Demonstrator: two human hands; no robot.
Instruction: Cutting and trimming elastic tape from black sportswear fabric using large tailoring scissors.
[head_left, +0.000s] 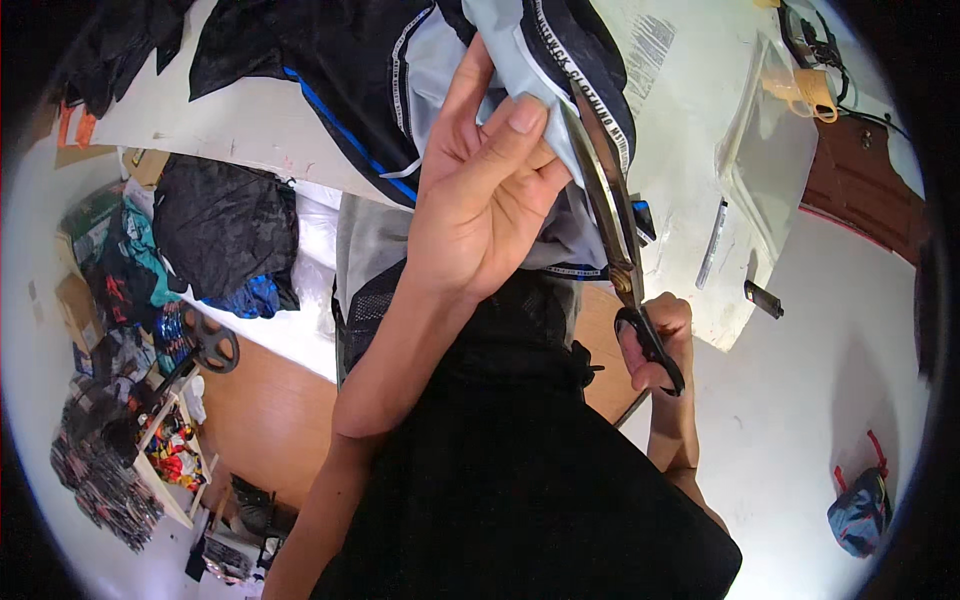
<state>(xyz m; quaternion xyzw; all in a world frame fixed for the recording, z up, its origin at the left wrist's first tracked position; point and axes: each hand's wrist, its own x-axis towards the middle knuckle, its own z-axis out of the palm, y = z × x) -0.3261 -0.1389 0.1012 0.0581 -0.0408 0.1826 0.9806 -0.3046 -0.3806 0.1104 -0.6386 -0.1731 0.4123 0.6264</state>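
Observation:
My left hand (475, 215) is closed on the pale grey lining of a dark garment (350, 60), thumb on top of the cloth. The garment has blue piping and printed trim tape along its edges, and part of it hangs over the table's near edge. In my right hand (668, 318) are large scissors (612, 215) with black handles, fingers through the loops. Their long metal blades point away from me, slightly apart. The blade tips lie against the lining and the printed tape, just right of my left fingers. Whether cloth is between the blades, I cannot tell.
On the white table (670, 160) lie a marker pen (712, 243), a black cutter-like object (763, 299) and clear plastic sheeting (760, 150). Dark folded clothes (225, 225) pile up at left, beside a black handwheel (213, 342). A small blue bag (860, 512) rests at far right.

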